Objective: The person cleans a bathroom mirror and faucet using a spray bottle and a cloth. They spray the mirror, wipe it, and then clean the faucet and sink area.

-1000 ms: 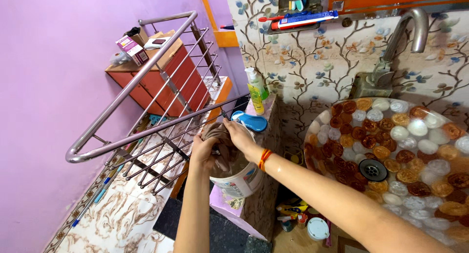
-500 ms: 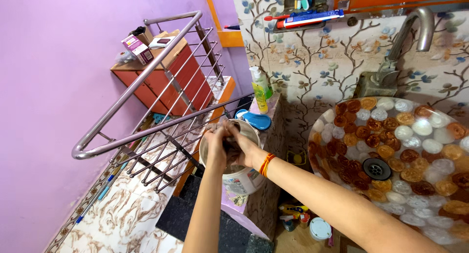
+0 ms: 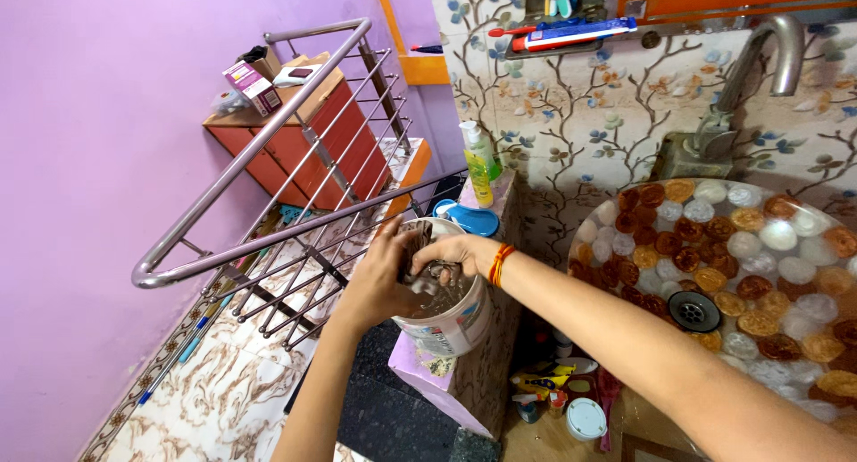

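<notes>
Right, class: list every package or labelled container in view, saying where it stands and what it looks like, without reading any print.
Small box: on the orange cabinet, pink and white.
Bottle: ledge by the tiled wall, clear green, yellow label.
Tube: shelf above, blue, red and white.
Bucket: under both hands, white, printed label.

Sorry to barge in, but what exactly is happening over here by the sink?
A person is wringing a dark wet cloth with both hands over a white bucket. The left hand and right hand both grip the cloth above the bucket's mouth. The bucket sits on a low ledge beside the patterned sink.
</notes>
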